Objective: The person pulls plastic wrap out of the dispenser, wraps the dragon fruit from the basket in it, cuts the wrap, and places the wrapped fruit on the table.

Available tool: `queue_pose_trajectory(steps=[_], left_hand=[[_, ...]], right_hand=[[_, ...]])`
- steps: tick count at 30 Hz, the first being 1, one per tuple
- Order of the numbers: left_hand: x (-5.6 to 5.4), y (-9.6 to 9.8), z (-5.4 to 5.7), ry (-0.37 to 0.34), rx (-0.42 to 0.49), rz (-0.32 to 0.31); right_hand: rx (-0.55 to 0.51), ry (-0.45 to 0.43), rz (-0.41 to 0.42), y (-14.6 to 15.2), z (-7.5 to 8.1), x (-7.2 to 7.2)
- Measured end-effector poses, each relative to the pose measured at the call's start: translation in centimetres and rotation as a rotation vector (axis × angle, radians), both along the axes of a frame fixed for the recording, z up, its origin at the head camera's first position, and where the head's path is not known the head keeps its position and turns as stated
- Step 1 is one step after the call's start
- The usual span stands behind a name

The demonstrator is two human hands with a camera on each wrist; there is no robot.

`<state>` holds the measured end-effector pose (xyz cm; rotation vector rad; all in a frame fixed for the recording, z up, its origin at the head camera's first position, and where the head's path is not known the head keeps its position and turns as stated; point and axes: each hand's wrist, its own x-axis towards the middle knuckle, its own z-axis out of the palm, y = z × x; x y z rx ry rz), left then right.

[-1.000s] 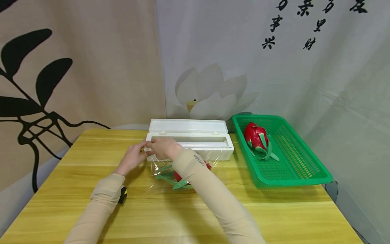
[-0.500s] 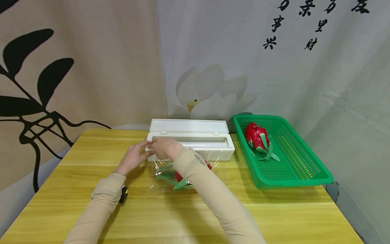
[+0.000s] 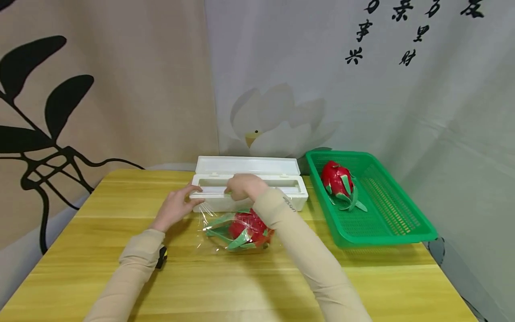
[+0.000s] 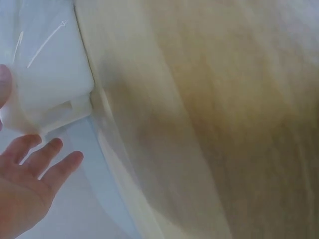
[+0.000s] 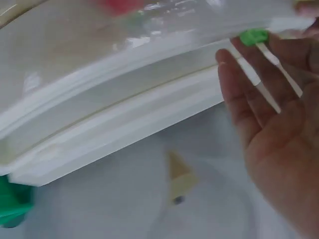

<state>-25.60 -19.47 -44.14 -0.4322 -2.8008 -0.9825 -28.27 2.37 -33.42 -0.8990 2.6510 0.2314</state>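
A white cling film dispenser box (image 3: 241, 203) stands at the back of the table with its lid raised. My left hand (image 3: 177, 208) grips its left end, thumb and forefinger at the front corner; the other fingers, in the left wrist view, spread beside the end wall. At the middle of the front edge is my right hand (image 3: 245, 187), its fingertips pinching a small green slide cutter (image 5: 254, 36) in the right wrist view. Clear film stretches from the box over a red dragon fruit (image 3: 249, 228) with green leaves, lying in front of it.
A green plastic basket (image 3: 386, 240) stands to the right, with another dragon fruit (image 3: 337, 180) inside. Behind the wooden table (image 3: 201, 286) hangs a printed curtain (image 3: 161, 89).
My right hand has slid rightwards along the box's front edge, away from my left hand. More of the wrapped dragon fruit shows. My left hand stays at the box's end.
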Motion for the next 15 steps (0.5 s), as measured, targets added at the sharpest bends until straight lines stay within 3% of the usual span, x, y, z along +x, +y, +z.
queue_pose_trajectory(steps=[5, 10, 15], left_hand=[[0.1, -0.3, 0.2, -0.028, -0.004, -0.005], [0.1, -0.3, 0.1, -0.039, -0.008, -0.003], [0.2, -0.5, 0.1, -0.050, -0.006, 0.000]], right_hand=[[-0.080, -0.016, 0.018, 4.5, -0.3, -1.0], [-0.176, -0.019, 0.063, 7.1, -0.9, -1.3], [-0.201, 0.067, 0.058, 8.4, -1.1, -1.4]])
